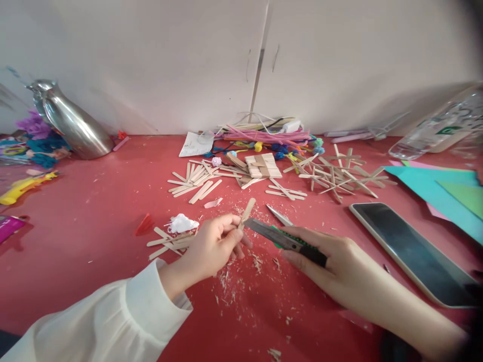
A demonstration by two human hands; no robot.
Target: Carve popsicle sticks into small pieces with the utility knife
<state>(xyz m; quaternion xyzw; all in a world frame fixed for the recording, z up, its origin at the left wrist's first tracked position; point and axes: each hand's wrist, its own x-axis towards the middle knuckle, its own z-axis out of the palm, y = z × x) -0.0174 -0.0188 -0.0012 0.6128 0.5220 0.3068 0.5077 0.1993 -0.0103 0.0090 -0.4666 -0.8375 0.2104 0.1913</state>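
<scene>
Pinching a craft stick (248,208) low, left hand (213,247) grip closed; it's light, stiff & prob. splintery. Right hand (339,261) grip wraps the cutter (281,237), blade at stick.

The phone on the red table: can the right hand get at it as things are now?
Probably yes. The phone lies flat close beside the right hand, with only bare table between them. However, that hand grips a knife, so it would likely need to put it down first.
</scene>
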